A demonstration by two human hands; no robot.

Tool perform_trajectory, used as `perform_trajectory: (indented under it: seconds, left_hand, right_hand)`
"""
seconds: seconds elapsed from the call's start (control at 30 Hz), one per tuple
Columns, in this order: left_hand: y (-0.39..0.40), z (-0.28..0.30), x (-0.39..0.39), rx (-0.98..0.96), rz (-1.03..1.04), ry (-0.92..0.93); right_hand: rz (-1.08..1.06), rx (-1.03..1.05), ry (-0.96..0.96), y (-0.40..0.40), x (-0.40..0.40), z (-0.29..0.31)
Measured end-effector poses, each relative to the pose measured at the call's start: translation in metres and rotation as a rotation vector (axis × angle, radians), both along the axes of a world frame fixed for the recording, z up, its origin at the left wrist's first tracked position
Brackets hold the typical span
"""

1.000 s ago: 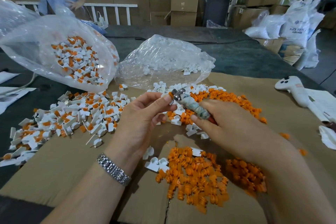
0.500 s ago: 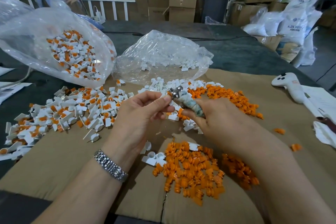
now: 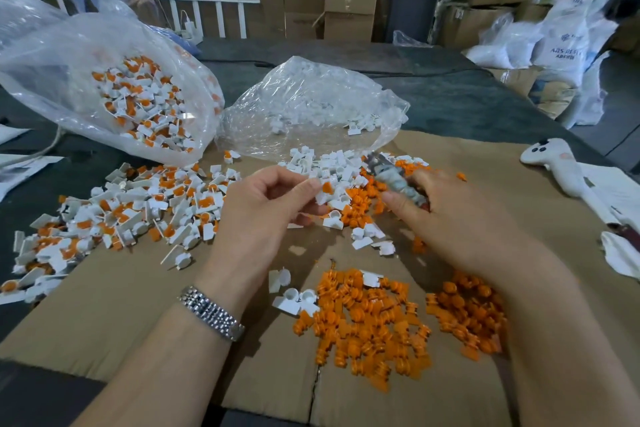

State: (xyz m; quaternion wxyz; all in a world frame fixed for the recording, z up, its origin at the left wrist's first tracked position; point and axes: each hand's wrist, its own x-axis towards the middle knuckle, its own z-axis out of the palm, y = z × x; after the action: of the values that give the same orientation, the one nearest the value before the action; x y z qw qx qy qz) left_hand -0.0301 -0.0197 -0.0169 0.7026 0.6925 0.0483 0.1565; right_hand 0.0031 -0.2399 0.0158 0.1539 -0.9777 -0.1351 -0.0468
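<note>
The left hand (image 3: 263,215) pinches a cap (image 3: 323,191) at its fingertips; just beside it the right hand (image 3: 450,218) grips a tool (image 3: 394,178), toward the cardboard's (image 3: 121,305) far edge

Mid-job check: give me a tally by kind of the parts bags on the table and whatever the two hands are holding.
Clear bag of white-and-orange pieces: 1
Clear bag of white pieces: 1
White piece with orange plug, pinched by the left hand: 1
Grey tool, gripped by the right hand: 1
Total: 4
</note>
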Motion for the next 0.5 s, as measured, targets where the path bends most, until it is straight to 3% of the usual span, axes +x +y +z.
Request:
perform_trajectory:
  seconds: [0.1, 0.2, 0.33, 0.5]
  left_hand:
    - [0.007, -0.003, 0.002, 0.443, 0.271, 0.061]
    - [0.022, -0.006, 0.004, 0.852, 0.507, 0.133]
    - [0.023, -0.009, 0.006, 0.977, 0.519, 0.043]
    - [0.009, -0.011, 0.007, 0.925, 0.190, -0.037]
  right_hand:
    - [-0.157, -0.206, 0.038, -0.006, 0.010, -0.012]
    - [-0.225, -0.279, 0.118, -0.007, 0.016, -0.021]
    - [-0.213, -0.244, 0.153, -0.005, 0.018, -0.024]
    - [-0.045, -0.060, 0.052, -0.001, 0.012, -0.010]
